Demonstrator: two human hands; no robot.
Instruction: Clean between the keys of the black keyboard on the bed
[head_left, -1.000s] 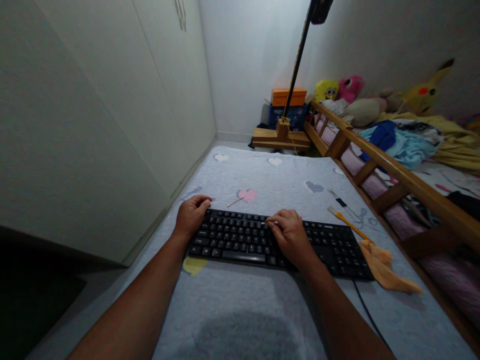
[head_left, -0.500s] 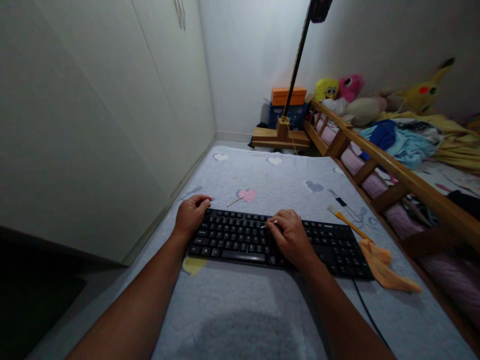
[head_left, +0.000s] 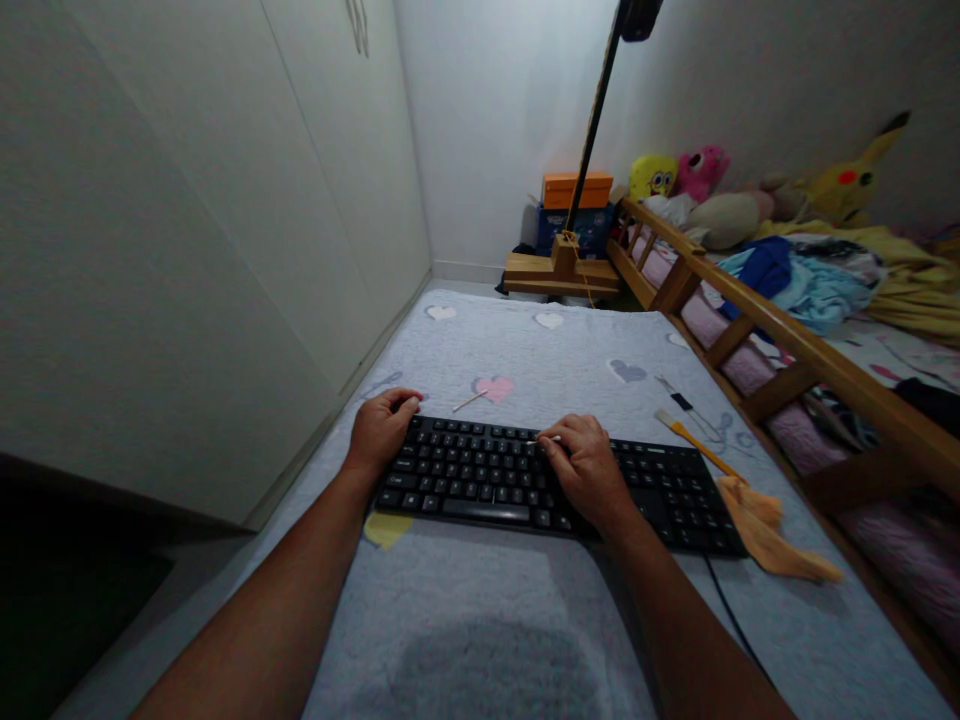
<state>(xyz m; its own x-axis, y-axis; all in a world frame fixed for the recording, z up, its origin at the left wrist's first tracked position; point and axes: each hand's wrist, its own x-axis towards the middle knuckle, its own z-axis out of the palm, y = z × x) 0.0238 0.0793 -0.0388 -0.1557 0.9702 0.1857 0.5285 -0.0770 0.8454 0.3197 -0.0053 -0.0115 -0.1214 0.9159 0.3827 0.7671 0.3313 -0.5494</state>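
A black keyboard (head_left: pixel 480 470) lies flat on the heart-patterned cover, its cable running off at the lower right. My right hand (head_left: pixel 583 465) is closed over the keyboard, pinching a cotton swab (head_left: pixel 534 441) between thumb and fingers; the swab points left across the upper rows of keys. At the keyboard's upper left corner, my left hand (head_left: pixel 380 430) is closed, its bent fingers and thumb against the edge. How far those fingers reach under the edge is hidden. A second cotton swab (head_left: pixel 469 400) lies on the cover behind the keyboard, beside a pink heart print.
A yellow-handled brush (head_left: pixel 694 440), a slim metal tool with a black band (head_left: pixel 681 402) and an orange cloth (head_left: pixel 780 540) lie right of the keyboard. A wooden bed rail (head_left: pixel 795 350) borders the right side. White cabinet doors (head_left: pixel 225 220) stand on the left.
My right hand has shifted slightly up the keyboard, and the swab in it now lies more level, nearer the top rows. My left hand stays at the corner.
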